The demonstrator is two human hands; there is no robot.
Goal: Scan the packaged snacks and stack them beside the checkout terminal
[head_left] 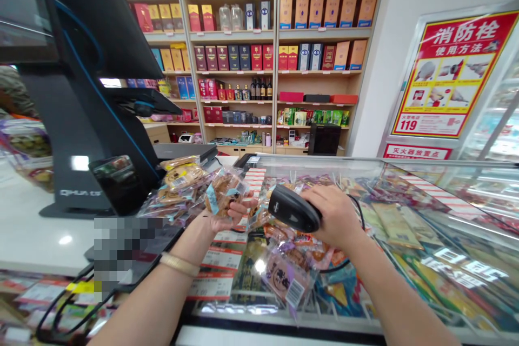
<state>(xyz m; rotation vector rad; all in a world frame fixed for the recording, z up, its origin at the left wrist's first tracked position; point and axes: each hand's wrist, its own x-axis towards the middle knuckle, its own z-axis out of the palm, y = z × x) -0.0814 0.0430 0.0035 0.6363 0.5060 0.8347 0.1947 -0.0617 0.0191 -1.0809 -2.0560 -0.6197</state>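
My left hand is palm up over the glass counter and holds a clear snack packet with brown pieces inside and a white label. My right hand grips a black handheld barcode scanner, whose head points left toward that packet, a short gap away. A dark cable runs from the scanner behind my right wrist. More snack packets lie on the glass below my hands, one with a barcode sticker. A pale band sits on my left wrist.
A black checkout terminal stands at the left on a white counter, with a heap of snack packets beside it. The glass display case stretches right. Shelves of boxed goods line the back wall. A red fire-hydrant poster hangs at the right.
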